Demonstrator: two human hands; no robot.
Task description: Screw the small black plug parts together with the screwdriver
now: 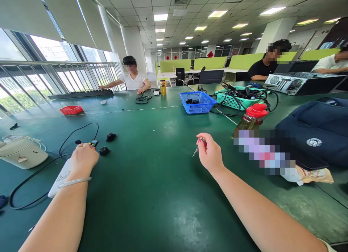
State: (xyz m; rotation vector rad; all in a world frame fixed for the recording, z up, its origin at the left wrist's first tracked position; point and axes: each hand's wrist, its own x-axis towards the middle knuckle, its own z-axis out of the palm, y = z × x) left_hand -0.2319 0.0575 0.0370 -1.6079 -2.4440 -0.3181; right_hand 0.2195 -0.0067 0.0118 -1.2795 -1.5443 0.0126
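Observation:
My left hand [83, 157] is closed at the left of the green table, over a small dark piece with a yellow patch [94, 143] at its fingertips. What exactly it grips is hidden. Under that wrist lies a flat white object with writing [60, 176], and a black cable [27, 185] runs beside it. Two small black lumps, one nearer [104, 151] and one farther [111, 137], sit just right of the hand. My right hand [208, 150] is closed around a slim pointed tool [195, 151], its metallic tip angled down to the left above the table.
Ahead are a blue basket [198, 108], a green basket of cables [231, 103] and a red tray [71, 110]. A red-lidded bottle [251, 118] and dark blue bag [315, 125] stand right. A beige container [24, 152] is left. Several people sit around the table [154, 194].

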